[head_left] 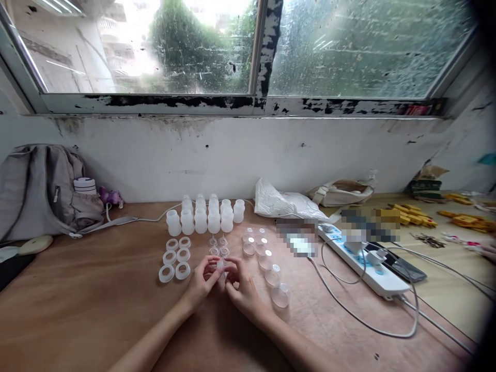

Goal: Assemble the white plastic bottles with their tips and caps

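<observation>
A person's left hand [204,279] pinched a small clear piece [221,264] between thumb and fingers, just on the near side of the milky bottles [214,222], above the tabletop [96,305]. The right hand [242,285] met it there, fingers bent and reaching the piece from the other side; I could not tell whether that hand gripped it too, since the fingers covered part of it.

The bottles stood upright in close rows, the landmark for everything else. Directly in front of them, between them and the hands, sat four more clear parts [223,251] in a little square. In front of the bottles and to their left lay six translucent rings [166,280] in two columns of three. In front and to their right, clear domed covers [279,296] ran in two columns that thinned to a single line on the near side.

Behind and right of the bottles rested a white plastic package [269,200], with a beige bag [344,192] further right. A white power strip [387,283] lay well to the right of the bottles, and a grey backpack [39,188] slumped well to their left.
</observation>
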Available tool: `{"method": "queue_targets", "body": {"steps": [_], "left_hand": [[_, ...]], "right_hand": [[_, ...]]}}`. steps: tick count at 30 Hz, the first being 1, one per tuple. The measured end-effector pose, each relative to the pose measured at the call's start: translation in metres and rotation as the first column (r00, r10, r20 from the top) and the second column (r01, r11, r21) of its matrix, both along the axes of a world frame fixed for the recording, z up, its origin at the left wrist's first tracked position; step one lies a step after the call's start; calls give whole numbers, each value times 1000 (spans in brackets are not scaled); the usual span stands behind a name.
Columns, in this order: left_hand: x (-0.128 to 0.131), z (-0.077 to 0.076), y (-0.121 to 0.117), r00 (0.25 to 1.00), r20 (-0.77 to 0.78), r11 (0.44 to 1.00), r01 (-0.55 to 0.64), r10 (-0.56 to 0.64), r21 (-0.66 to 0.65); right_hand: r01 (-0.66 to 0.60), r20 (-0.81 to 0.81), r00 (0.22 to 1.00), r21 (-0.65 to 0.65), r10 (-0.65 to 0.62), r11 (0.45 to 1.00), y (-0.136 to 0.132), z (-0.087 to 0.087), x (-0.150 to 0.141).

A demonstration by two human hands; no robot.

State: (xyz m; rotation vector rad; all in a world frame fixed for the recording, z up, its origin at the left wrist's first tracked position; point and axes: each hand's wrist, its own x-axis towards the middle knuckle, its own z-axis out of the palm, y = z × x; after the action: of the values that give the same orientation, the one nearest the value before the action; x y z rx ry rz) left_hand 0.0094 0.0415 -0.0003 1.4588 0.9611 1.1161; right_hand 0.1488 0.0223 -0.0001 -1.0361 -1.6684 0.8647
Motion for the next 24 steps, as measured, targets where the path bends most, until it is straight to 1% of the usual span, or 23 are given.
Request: {"method": "queue_targets", "body": {"steps": [3, 7, 10, 12, 14, 17, 20, 21, 22, 23, 24], "left_hand": [[-3, -2, 0, 999, 31, 999, 44, -44, 1], [-13, -7, -2, 991, 30, 991, 132, -132, -4], [-15, -9, -4, 986, 71, 988, 152, -150, -31], [-13, -9, -5, 978, 124, 984, 173, -165, -51], [-10, -9, -7, 972, 144, 978, 195, -184, -67], [-7, -7, -8, 984, 67, 984, 170, -166, -53], [-8, -9, -5, 995, -5, 995, 98, -98, 27], [-9, -10, -4, 996, -11, 995, 84, -84, 55], [-9, -11, -3, 997, -7, 994, 78, -77, 77], [-10, -12, -3, 997, 4, 993, 78, -79, 88], [-10, -12, -2, 996, 19, 993, 82, -84, 90]], "right_hand": [[-78, -79, 994, -113, 69, 991, -1, 1, 3], [-170, -213, 969, -197, 127, 966, -5, 4, 4], [-235, -314, 937, -253, 150, 939, -8, 8, 2], [-213, -320, 940, -278, 119, 937, -8, 11, 1], [-150, -280, 958, -277, 69, 949, -7, 13, 2], [-14, -225, 973, -237, -41, 971, -4, 14, 6], [113, -243, 956, -209, -164, 971, 0, 14, 10], [116, -259, 950, -226, -175, 967, 2, 14, 11], [88, -277, 947, -266, -163, 960, 4, 13, 12], [31, -299, 945, -328, -135, 944, 5, 13, 12], [-44, -330, 939, -400, -99, 916, 7, 12, 12]]}}
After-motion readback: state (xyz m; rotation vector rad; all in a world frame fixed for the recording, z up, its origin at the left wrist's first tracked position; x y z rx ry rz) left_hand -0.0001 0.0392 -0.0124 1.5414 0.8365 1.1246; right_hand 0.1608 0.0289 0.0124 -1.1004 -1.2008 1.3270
